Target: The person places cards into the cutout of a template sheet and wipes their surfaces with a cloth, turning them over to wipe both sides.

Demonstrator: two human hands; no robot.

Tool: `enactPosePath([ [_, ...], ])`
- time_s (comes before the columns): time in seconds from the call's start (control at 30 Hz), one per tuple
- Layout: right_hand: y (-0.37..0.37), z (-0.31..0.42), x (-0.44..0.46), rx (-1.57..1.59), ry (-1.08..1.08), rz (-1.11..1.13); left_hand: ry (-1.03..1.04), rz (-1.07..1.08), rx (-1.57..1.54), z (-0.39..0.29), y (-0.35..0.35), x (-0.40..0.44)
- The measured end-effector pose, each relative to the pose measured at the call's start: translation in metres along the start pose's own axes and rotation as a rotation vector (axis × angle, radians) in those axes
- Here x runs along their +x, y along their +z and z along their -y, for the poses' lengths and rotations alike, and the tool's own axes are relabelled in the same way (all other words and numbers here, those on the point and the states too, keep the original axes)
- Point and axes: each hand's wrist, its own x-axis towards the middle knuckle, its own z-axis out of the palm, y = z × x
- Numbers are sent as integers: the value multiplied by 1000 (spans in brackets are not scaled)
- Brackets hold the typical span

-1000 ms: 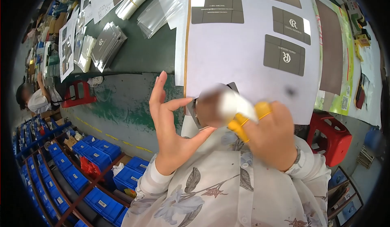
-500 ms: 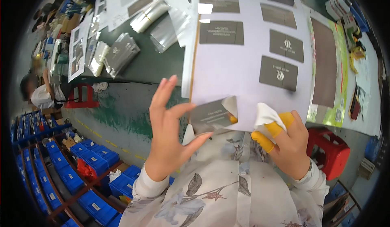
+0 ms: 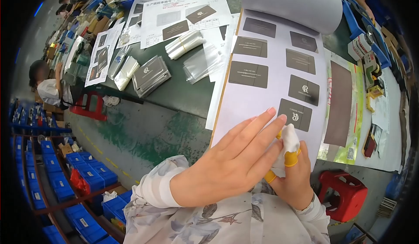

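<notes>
Nearest, lower centre: left hand [image 3: 231, 161] open, fingers long and nearly straight, back up, reaching across the right hand. Palm hidden; cannot tell whether it holds anything. Right hand [image 3: 294, 174] just beside and partly behind it, yellow finger covers [image 3: 291, 158] on, fingers bent and gripping a white cloth [image 3: 290, 140], bunched upright.

Beyond the fingertips, centre right: lowest grey card [image 3: 295, 114], printed with a pale emblem, flat on the white sheet [image 3: 240, 113]. More grey cards [image 3: 248, 74] lie farther up the sheet in two rough columns. Sheet's far end curls over, top of frame.

Right of it: brown strip [image 3: 339, 104] on green-edged paper. Lower right: red stool [image 3: 342, 196].

Left of the sheet, on the green table: clear sleeves [image 3: 184, 44] in a banded bundle, bagged cards [image 3: 152, 76] stacked near them. Printed papers [image 3: 152, 10] above.

Far left: seated person [image 3: 49, 91] in white.
</notes>
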Motion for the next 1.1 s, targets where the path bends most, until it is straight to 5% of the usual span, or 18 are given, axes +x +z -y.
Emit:
enactPosePath([
  [0.23, -10, -3, -6, 103, 161, 97, -14, 2, -265, 10, 10, 5],
  [0.4, -27, -16, -20, 717, 594, 105, -188, -156, -195, 75, 10, -1],
  [0.43, -30, -20, -21, 931, 572, 74, -361, -309, -126, 90, 16, 6],
  [0.57, -45, -24, -21, 1236, 657, -32, -767, -307, -360, 176, 38, 5],
  [0.67, -36, -28, -31, 1335, 720, -279, -707, -309, -143, 211, 54, 0],
  [0.77, -39, -32, -27, 1303, 871, -214, -801, -216, -255, 211, 48, 3],
  [0.9, -40, -36, -27, 1190, 875, -151, -760, -359, -483, 226, 54, -8],
  [1.1, -36, -41, -27, 1309, 710, -122, -720, -273, -145, 223, 59, -4],
])
